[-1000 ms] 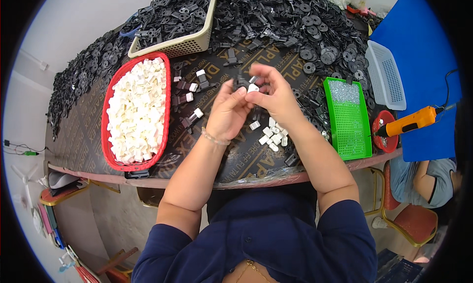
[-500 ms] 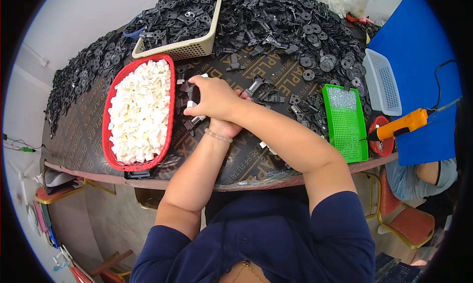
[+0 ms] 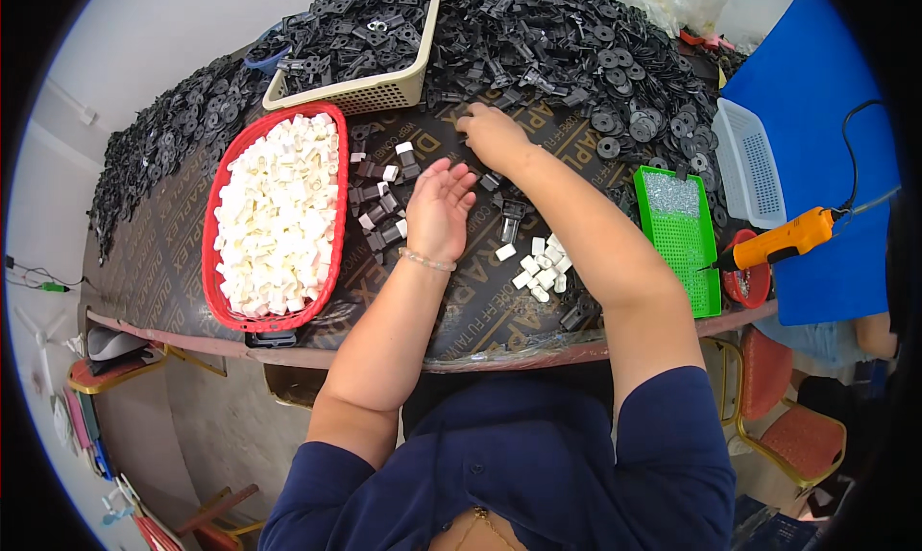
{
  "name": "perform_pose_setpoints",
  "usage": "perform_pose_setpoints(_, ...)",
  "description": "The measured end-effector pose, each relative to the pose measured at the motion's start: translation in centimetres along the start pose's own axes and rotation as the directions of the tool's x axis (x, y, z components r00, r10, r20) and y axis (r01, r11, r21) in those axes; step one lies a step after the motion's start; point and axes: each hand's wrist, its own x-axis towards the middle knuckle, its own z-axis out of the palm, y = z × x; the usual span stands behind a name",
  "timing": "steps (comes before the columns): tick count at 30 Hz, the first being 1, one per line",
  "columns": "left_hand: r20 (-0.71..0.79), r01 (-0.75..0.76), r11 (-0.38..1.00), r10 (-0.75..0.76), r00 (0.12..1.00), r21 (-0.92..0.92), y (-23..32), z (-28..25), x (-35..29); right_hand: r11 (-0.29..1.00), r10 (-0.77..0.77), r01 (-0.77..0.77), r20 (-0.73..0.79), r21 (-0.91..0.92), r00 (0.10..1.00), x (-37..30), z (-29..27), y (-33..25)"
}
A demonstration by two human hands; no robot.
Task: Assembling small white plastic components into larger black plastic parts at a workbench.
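My left hand (image 3: 442,210) lies palm up over the table, fingers loosely spread and holding nothing. Beside it, toward the red basket, is a cluster of black plastic parts with white caps (image 3: 387,174). My right hand (image 3: 495,136) reaches to the near edge of the black heap, its fingers curled downward. What lies under those fingertips is hidden. Between my forearms are a black plastic fitting (image 3: 512,220) and a small group of loose white caps (image 3: 543,266).
White caps fill a red basket (image 3: 342,201) on the left. Behind it stands a cream basket (image 3: 384,95) of black parts, beside a large heap of black parts (image 3: 538,33). To the right are a green tray (image 3: 677,249) of small metal pieces, a white basket (image 3: 749,162) and an orange electric screwdriver (image 3: 788,241).
My right hand has left the capped parts near the red basket and moved right and away to the black heap. My left hand, formerly beneath my right forearm, now shows palm up.
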Motion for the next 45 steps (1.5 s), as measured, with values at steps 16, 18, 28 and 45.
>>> perform_pose_setpoints(16, 0.27, -0.216, 0.905, 0.119, 0.955, 0.366, 1.4, 1.6, -2.1, 0.933, 0.236, -0.232, 0.02, 0.275, 0.972, -14.1, -11.4, -1.7)
perform_pose_setpoints(18, 0.268, -0.195, 0.914, 0.1, 0.958, 0.355, 1.8, 1.7, -2.1, 0.939, 0.323, -0.317, -0.023, 0.136, 0.946, -16.4, -10.6, 1.0)
perform_pose_setpoints(28, 0.405, 0.16, 0.973, -0.214, 0.889, 0.164, 1.8, 1.4, -2.1, 0.922, 0.387, -0.382, 0.101, -0.07, 0.916, -17.2, -8.5, 2.0)
perform_pose_setpoints(45, 0.479, 0.048, 0.996, -0.08, 0.874, 0.08, 1.3, 1.8, -2.7, 0.538, 0.385, -0.044, -0.2, 0.842, 0.901, -15.6, -9.8, -4.3)
